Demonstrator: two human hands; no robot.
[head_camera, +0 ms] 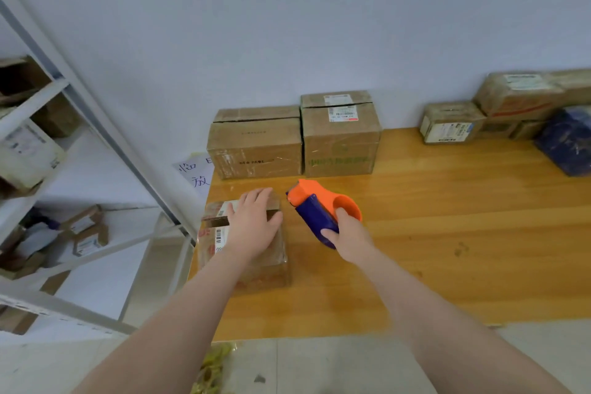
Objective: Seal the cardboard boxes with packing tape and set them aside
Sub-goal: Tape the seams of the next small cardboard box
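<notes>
Our left hand (252,224) lies flat on the small brown box (271,264) on the desk (447,233); our right hand (350,237) grips the orange-blue tape dispenser (315,208) just right of it. The box's barcode label (219,236) shows "09".

Wall: plain pale blue-grey wall (287,25), running unbroken behind the table
Table: orange-brown wooden table (463,233) with visible grain, its far edge against the wall
Shelving: white metal rack (32,105) at the left, just beside the table's left edge, with grey uprights and several tiers
Floor: pale grey tiled floor (319,368) with a seam line and a small dark mark
Note: white sheet (195,169) with handwritten blue characters, against the wall at the table's far left corner
Light: soft and even, a faint sheen on the tabletop
</notes>
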